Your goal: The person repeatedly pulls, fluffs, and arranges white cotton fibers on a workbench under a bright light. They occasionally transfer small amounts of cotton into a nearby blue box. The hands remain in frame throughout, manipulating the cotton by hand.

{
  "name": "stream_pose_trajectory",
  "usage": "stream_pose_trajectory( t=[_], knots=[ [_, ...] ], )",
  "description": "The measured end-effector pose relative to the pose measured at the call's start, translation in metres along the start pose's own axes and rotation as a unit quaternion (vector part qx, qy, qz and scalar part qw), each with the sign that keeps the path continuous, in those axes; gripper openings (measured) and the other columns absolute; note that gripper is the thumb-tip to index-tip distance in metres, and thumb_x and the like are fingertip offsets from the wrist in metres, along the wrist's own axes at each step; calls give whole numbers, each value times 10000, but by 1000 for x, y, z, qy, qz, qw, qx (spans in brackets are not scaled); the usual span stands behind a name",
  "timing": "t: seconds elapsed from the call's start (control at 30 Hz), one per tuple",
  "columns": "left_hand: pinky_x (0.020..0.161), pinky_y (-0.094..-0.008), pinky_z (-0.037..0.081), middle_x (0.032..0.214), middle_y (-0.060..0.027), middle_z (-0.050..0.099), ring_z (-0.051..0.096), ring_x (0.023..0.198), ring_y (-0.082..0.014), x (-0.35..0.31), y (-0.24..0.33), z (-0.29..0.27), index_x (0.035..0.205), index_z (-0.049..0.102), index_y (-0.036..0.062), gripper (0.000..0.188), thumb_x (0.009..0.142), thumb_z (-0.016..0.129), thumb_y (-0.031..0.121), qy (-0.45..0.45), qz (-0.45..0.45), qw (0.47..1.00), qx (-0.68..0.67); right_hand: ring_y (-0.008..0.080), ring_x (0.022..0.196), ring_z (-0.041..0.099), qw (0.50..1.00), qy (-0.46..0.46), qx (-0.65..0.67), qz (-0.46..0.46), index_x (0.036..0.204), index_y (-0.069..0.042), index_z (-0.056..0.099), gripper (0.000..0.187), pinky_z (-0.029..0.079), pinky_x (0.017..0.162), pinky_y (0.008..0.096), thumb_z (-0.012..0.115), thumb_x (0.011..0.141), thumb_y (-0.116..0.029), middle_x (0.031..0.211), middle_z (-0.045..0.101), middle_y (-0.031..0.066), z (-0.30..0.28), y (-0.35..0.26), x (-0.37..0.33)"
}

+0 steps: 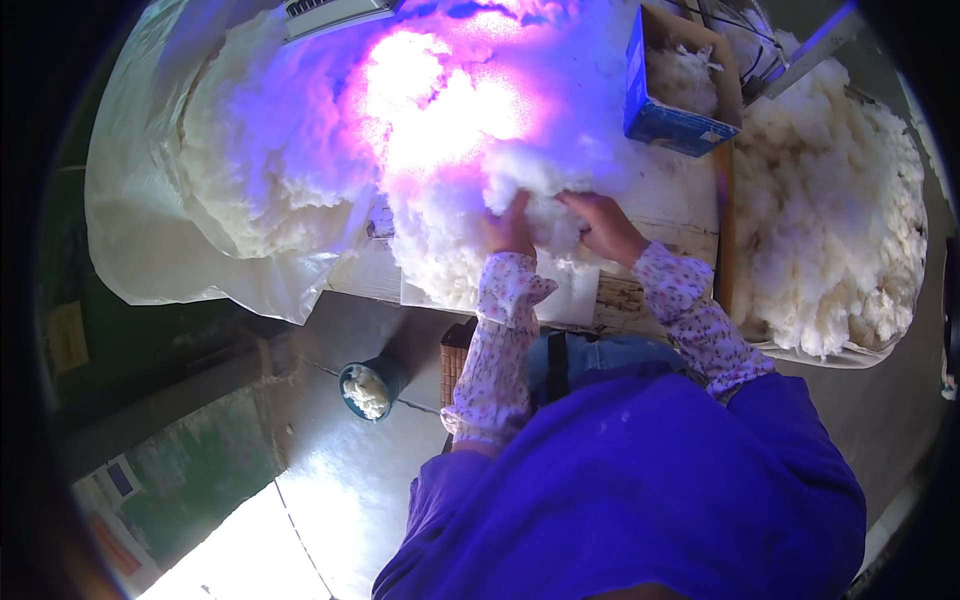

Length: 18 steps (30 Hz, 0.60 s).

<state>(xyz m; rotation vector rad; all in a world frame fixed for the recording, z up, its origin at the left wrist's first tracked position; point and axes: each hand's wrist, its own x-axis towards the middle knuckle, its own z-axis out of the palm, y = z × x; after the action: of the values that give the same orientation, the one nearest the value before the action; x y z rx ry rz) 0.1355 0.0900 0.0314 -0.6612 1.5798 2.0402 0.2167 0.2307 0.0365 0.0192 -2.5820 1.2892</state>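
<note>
Here, near the front edge of the worktable [672, 192], the right hand [603, 226] grasps white fluff [553, 222] between thumb and fingers; the left hand [511, 228] sinks into it, grip impossible to tell. Bare worktable separates the right hand from the blue box [668, 125].

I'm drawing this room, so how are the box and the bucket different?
The box has straight sides; the bucket is round. The box is blue outside, brown inside; the bucket is dark blue-green. The box sits on the worktable; the bucket stands on the floor. Both hold white fluff.
</note>
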Motion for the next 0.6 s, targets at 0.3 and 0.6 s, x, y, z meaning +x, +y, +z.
stream_pose_trajectory(
  t=[0.3, 0.6],
  knots=[
    [628, -374, 509, 966, -82, 573, 590, 786, -226, 16, -15, -27, 1245, 419, 85, 462, 840, 554, 261, -4, -93, 975, -202, 229, 862, 621, 963, 93, 97, 232, 1110, -41, 579, 466, 509, 757, 298, 648, 656, 39, 1018, 628, 122, -39, 20, -17],
    [950, -402, 407, 1339, -199, 359, 499, 1099, -298, -6, -39, 4, 1334, 290, -16, 593, 909, 433, 372, 43, -45, 993, 96, 227, 1094, 496, 983, 92, 121, 100, 1270, -25, 419, 563, 429, 907, 313, 601, 739, -3, 1238, 482, 143, -7, -1, -3]
  ],
)
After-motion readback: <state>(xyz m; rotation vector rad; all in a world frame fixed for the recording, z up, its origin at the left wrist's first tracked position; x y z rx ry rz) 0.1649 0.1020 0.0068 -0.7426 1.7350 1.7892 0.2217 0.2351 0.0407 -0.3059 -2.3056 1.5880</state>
